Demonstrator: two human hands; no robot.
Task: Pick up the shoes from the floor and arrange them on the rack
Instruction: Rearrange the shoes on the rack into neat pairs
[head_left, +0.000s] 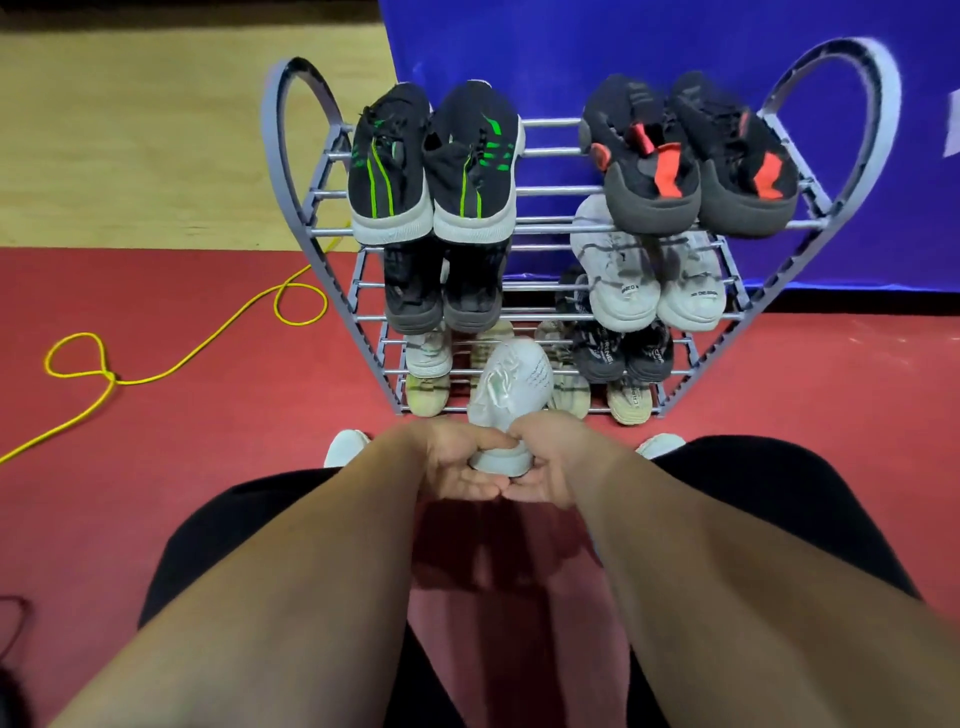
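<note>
White shoe (506, 387) held by both hands at rack's (332, 156) lower edge.

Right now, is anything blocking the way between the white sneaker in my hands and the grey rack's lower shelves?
Nothing visible does. The left hand and right hand hold the white lace-up sneaker by its heel, its toe at the lower rails of the grey metal-bar rack. The slot behind the toe is hidden.

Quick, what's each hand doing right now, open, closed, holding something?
Left hand: grips the heel end of the white shoe.
Right hand: grips the same heel from the other side.
</note>
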